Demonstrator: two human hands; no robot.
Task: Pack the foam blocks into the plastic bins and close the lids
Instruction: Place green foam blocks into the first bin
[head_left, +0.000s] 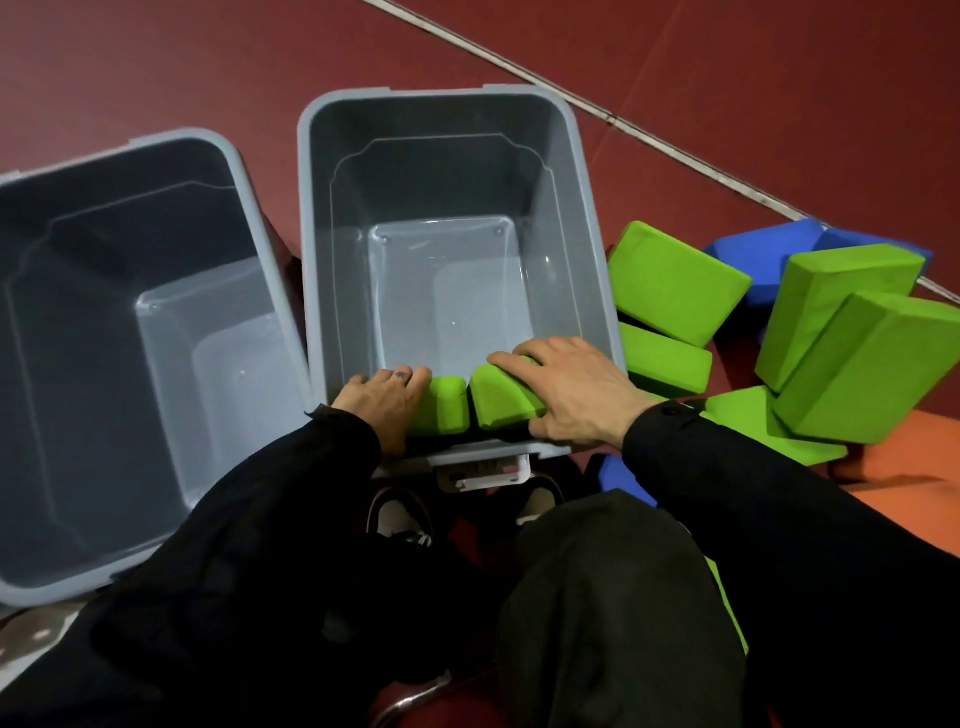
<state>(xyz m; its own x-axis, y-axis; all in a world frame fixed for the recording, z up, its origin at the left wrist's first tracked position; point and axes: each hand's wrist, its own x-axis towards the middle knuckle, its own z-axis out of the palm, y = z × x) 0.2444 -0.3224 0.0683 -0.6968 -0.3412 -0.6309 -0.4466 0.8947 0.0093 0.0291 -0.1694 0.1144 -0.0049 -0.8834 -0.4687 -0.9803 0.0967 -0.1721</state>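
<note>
Two grey plastic bins stand open on the floor: a middle bin (571, 171) and a left bin (244, 171), which holds nothing. At the near wall of the middle bin stand two green foam blocks side by side. My left hand (387, 402) grips the left green block (441, 405). My right hand (563, 387) lies over the right green block (501, 402), fingers wrapped on its top. Right of the bin lies a heap of green foam blocks (675, 283) with blue foam blocks (758, 254) behind.
A white latch (485, 475) sits on the middle bin's near rim. Another blue block (621, 480) lies by my right knee. My shoes (400, 517) and dark trousers fill the foreground. The floor is dark red with a white line (675, 153) and an orange patch (914, 499).
</note>
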